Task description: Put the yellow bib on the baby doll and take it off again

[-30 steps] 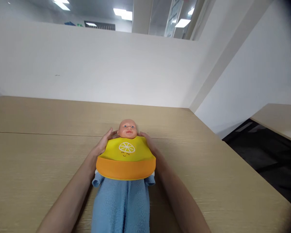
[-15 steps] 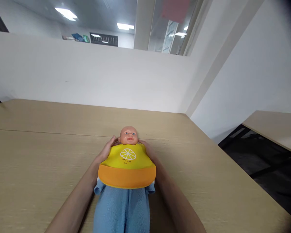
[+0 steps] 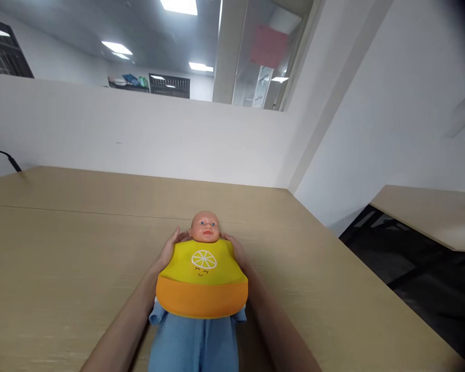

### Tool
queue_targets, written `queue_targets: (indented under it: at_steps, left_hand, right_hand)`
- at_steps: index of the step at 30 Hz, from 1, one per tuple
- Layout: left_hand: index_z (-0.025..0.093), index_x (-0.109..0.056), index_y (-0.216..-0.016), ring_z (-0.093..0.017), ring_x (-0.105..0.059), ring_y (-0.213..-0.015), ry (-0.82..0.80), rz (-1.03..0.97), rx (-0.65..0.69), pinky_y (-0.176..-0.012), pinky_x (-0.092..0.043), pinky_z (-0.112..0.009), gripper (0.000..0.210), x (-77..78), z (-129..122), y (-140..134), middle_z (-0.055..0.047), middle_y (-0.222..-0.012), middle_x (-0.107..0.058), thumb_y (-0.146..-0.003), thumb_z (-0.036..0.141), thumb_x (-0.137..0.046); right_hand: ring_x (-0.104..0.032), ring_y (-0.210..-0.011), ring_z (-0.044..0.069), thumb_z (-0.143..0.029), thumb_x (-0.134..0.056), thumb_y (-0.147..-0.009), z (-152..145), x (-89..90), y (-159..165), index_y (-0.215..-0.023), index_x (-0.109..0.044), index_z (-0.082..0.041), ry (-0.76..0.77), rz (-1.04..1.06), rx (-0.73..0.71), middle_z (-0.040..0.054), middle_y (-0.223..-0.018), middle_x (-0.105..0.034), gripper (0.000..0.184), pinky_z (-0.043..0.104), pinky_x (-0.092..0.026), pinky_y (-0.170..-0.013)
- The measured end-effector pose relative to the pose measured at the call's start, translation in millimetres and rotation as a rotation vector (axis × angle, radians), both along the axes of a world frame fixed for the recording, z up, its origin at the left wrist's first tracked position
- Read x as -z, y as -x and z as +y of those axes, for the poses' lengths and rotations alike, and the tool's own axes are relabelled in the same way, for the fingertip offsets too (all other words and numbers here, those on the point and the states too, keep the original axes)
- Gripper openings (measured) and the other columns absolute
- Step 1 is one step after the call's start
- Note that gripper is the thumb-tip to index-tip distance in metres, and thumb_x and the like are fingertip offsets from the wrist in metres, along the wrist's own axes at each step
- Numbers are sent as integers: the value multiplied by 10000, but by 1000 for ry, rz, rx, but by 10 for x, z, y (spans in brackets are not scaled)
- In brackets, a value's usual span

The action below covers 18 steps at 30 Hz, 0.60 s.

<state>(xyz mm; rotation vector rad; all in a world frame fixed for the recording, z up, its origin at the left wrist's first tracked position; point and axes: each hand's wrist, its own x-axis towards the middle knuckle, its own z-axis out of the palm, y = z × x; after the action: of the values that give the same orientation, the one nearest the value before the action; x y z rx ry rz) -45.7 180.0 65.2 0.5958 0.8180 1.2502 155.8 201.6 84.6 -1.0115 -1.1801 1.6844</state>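
Observation:
A baby doll [image 3: 204,227] lies face up on the table, dressed in light blue clothes [image 3: 194,343]. Over its chest is a yellow bib [image 3: 186,266] with a white citrus slice, a small smiling face and an orange pocket along the bottom. At the left side of the doll's neck, my left hand [image 3: 171,248] is closed around the bib's upper edge. My right hand [image 3: 234,247] does the same on the opposite side. The fingertips of both hands are hidden behind the neck and bib, so the bib's neck ends cannot be seen.
The wooden table [image 3: 81,248] has a seam across its far part. Behind it rises a white wall [image 3: 178,139] with a window above. A black cable [image 3: 13,163] is at the far left. Another table [image 3: 430,212] stands to the right, across a dark gap.
The camera view has tilted up a little, so the doll and hands appear lower. Both hands stay at the doll's neck, and the bib lies as before.

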Motion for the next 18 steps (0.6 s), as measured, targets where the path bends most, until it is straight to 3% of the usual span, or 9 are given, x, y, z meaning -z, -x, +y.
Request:
queue_targets:
  at_steps: [5, 8, 14, 18]
  left_hand:
    - [152, -698, -984, -277, -646, -1060, -69, 33, -32, -888, -507, -366, 354, 17, -169, -29, -103, -1074, -724, -760, 401, -583]
    - [163, -694, -1002, -267, -628, -1095, -94, 32, -64, -922, -489, -355, 339, -1, -291, -45, -81, -1112, -714, -708, 308, -607]
    - [152, -637, -1163, -278, -545, -1213, -171, 15, -42, -1036, -403, -379, 591, 71, -405, -15, -97, -1268, -633, -574, 129, -586]
    - [150, -633, -1177, -296, -496, -1264, -173, -57, 5, -1107, -310, -420, 616, 185, -332, 21, -97, -1263, -636, -566, 111, -567]
  right_hand:
    - [-639, -946, 239, -495, -455, -790, -329, -190, 14, -876, -708, -234, 61, 232, -195, 53, -901, -722, 373, 339, -492, -811]
    - [-632, -981, 251, -484, -464, -780, -461, -234, 0, -888, -713, -237, 56, 271, -196, 49, -915, -723, 367, 345, -492, -829]
    - [-610, -1085, 257, -541, -513, -737, -438, -7, -158, -986, -684, -209, 29, 208, -18, 58, -1044, -711, 449, 361, -470, -918]
    - [-636, -1030, 260, -548, -550, -729, -204, 180, -193, -997, -674, -194, 91, 211, -130, 65, -975, -723, 461, 387, -467, -916]
